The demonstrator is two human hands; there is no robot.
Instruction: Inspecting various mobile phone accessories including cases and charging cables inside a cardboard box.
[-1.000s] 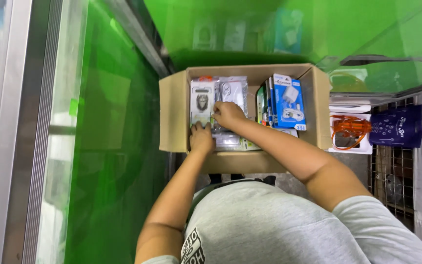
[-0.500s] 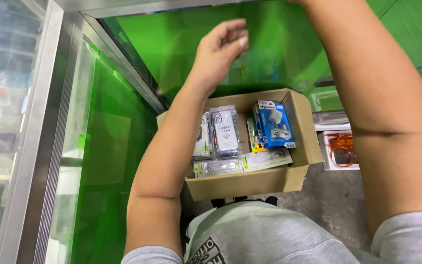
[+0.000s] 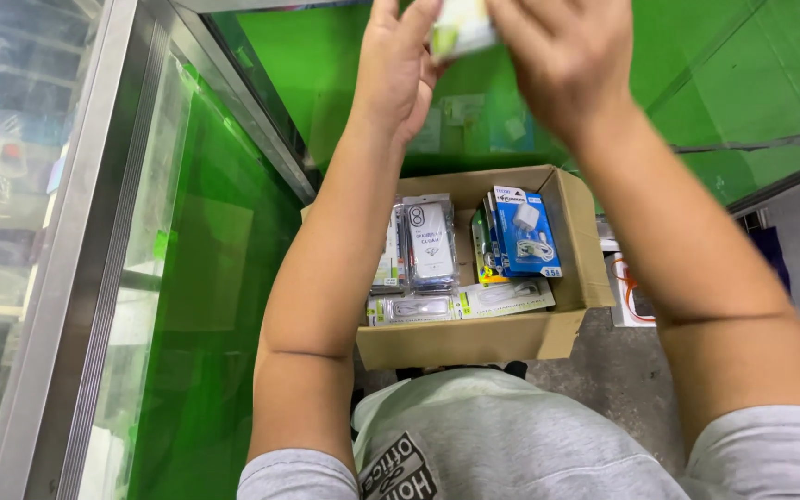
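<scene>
Both my hands are raised at the top of the head view, above an open cardboard box [image 3: 474, 341]. My left hand [image 3: 398, 69] and my right hand [image 3: 567, 60] together hold a small white and green packet [image 3: 460, 30], mostly hidden between the fingers. The box sits below, in front of my grey shirt. It holds several packaged accessories: a clear blister pack [image 3: 431, 243] with a white item, a blue charger box [image 3: 527, 231], and flat white packs [image 3: 460, 304] along the near side.
A glass display case with a metal frame [image 3: 94, 250] runs down the left. A green glass panel [image 3: 724, 83] lies behind the box. More packaged goods [image 3: 631, 296] lie on the grey floor to the box's right.
Both hands lifted from inside the box up to the top of the view. They now hold a small packet between them. The view has moved closer to the box.
</scene>
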